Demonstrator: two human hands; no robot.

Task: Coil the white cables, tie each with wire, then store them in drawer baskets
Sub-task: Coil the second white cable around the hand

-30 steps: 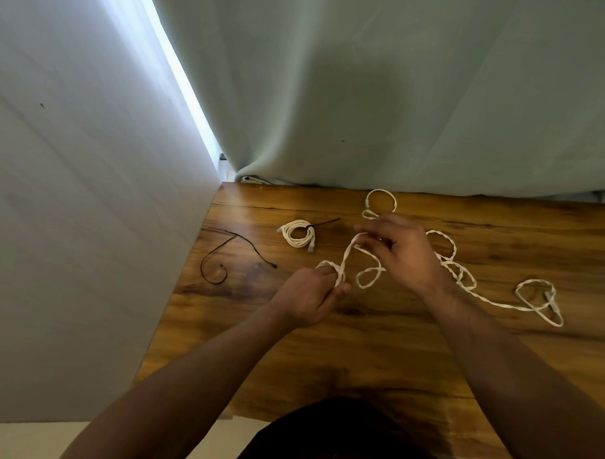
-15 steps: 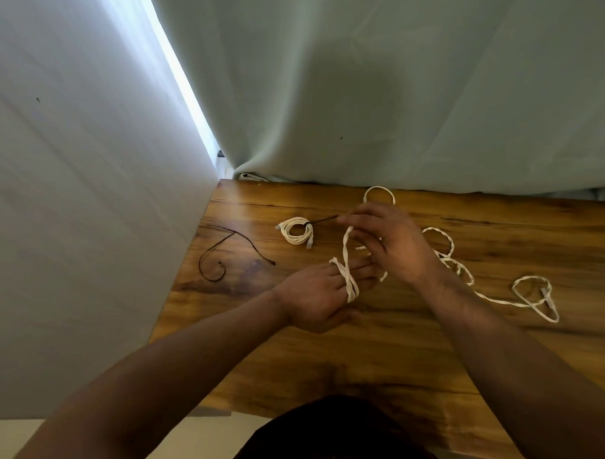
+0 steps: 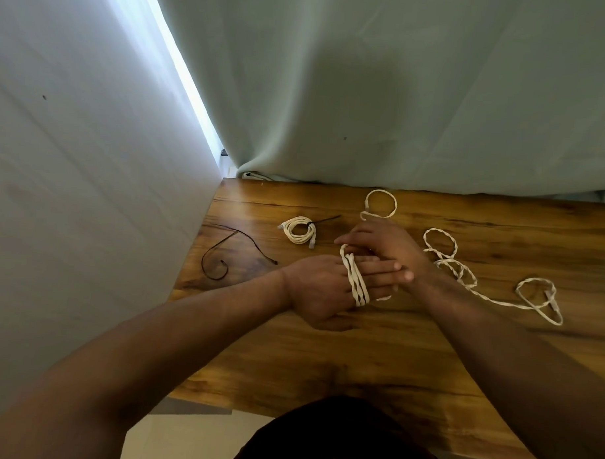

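A white twisted cable (image 3: pixel 357 280) is wound in several turns around the straight fingers of my left hand (image 3: pixel 318 288), which points right above the wooden table (image 3: pixel 358 361). My right hand (image 3: pixel 388 246) lies just behind and over those fingers and pinches the cable where it rises from the wraps. The loose rest of the cable trails right in loops (image 3: pixel 538 301), with one loop (image 3: pixel 381 204) near the table's back edge. My left thumb is mostly hidden under the palm.
A coiled white cable (image 3: pixel 298 230) bound with a black tie lies at the back left of the table. A loose black wire (image 3: pixel 221 257) curls near the left edge, beside the grey wall. A pale curtain (image 3: pixel 401 112) hangs behind the table.
My left hand went from gripping the cable end to straight fingers. My right hand has laid more turns around them, and the loose loops have drawn in from the right.
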